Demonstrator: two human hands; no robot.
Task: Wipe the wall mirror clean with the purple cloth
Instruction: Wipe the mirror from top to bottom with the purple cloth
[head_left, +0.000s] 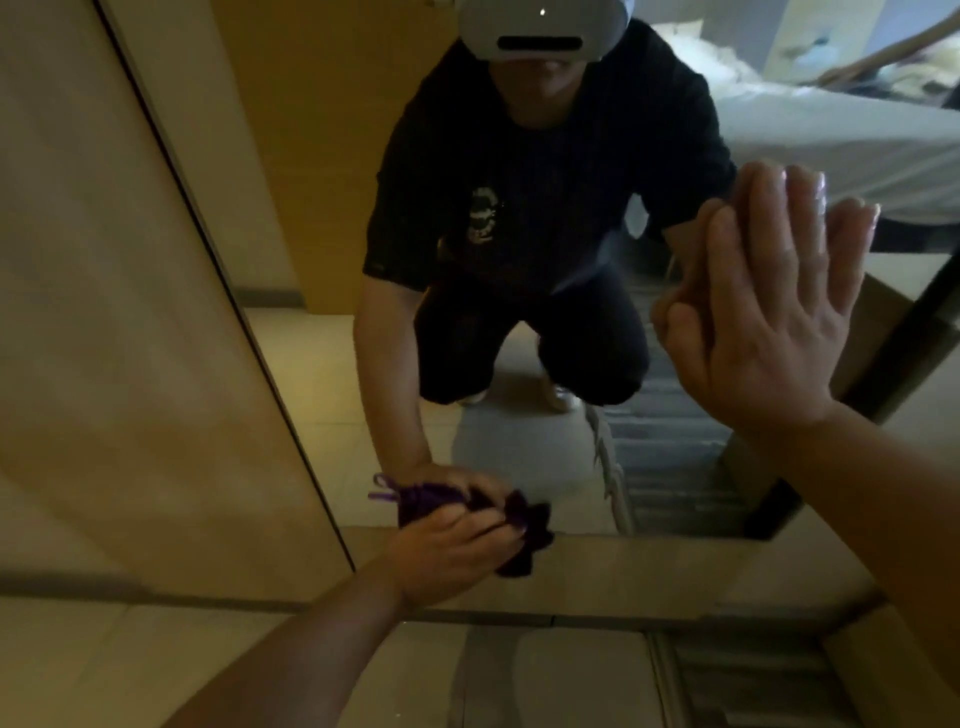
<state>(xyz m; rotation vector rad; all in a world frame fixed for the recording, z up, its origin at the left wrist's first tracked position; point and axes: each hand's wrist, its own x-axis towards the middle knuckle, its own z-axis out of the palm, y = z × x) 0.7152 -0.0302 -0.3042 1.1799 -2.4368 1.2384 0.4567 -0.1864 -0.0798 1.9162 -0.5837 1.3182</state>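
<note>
The wall mirror (322, 364) fills the middle of the view, framed by a thin dark edge and beige wall panels. My left hand (457, 551) grips the bunched purple cloth (524, 525) and presses it against the glass at the mirror's bottom edge. My right hand (769, 312) lies flat on the glass near the mirror's right side, fingers straight and pointing up. Both hands meet their own reflections in the glass. A crouching person in dark clothes with a white headset shows in the reflection.
A beige wall panel (130, 338) runs along the left of the mirror. Below the mirror lies a pale tiled floor (545, 675) with a striped rug (737, 680). A white bed (831, 140) appears only as a reflection.
</note>
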